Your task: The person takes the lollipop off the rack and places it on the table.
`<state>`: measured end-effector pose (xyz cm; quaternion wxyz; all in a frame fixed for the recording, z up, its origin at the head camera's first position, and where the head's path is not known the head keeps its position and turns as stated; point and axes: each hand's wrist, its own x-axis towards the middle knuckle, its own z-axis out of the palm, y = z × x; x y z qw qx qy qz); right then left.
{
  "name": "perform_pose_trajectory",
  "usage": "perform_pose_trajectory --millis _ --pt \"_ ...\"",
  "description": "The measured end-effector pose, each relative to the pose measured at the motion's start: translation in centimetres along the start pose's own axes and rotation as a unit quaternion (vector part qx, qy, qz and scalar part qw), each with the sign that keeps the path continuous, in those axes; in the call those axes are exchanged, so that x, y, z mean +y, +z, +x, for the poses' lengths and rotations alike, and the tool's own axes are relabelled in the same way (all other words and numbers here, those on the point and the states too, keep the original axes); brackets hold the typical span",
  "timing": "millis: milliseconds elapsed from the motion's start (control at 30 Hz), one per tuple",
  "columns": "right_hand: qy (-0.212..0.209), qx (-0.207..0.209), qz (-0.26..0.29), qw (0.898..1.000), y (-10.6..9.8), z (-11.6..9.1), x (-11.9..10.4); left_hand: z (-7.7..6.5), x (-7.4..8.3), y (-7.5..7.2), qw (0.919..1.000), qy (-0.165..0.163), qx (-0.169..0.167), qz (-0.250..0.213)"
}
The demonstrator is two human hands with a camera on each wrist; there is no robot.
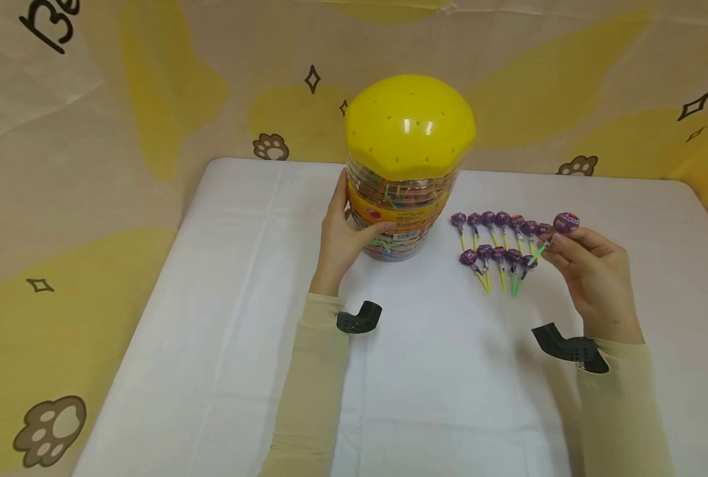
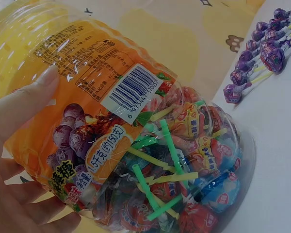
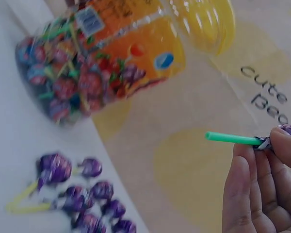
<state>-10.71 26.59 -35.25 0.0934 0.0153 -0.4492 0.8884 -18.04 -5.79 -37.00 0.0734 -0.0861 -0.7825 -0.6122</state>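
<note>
A clear plastic jar of wrapped lollipops, with a yellow lid and an orange label, stands on the white table. My left hand holds its left side, thumb across the label and the other fingers behind. To the right, my right hand pinches a purple-wrapped lollipop just below the candy, its green stick pointing out from the fingers. It is raised over the right end of two rows of purple lollipops, a back row and a front row.
The white-covered table reaches back to a beige and yellow patterned cloth hanging behind it. Inside the jar lie red, blue and orange wrapped lollipops with green and yellow sticks. A black wrist mount sits at each sleeve cuff.
</note>
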Motion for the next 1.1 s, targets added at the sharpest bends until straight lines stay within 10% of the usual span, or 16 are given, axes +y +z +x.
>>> perform_pose_trajectory --millis 300,533,900,1000,1100 --pt "0.084 0.061 -0.078 0.992 -5.2 -0.8 0.6 0.0 0.0 -0.4 1.0 -0.001 0.003 0.003" --pt "0.219 0.128 -0.238 0.937 -7.5 -0.7 1.5 -0.2 0.2 -0.8 1.0 -0.006 0.005 0.002" --pt "0.203 0.113 -0.319 0.919 -7.1 -0.6 2.2 -0.3 0.2 -0.9 0.9999 -0.009 0.008 0.004" --pt "0.19 0.1 -0.407 0.888 -6.8 -0.8 2.2 -0.3 0.1 -0.9 0.9999 -0.006 0.008 0.004" --pt "0.179 0.082 -0.512 0.836 -6.6 -1.0 2.3 -0.3 -0.3 -1.0 1.0 -0.004 0.001 0.008"
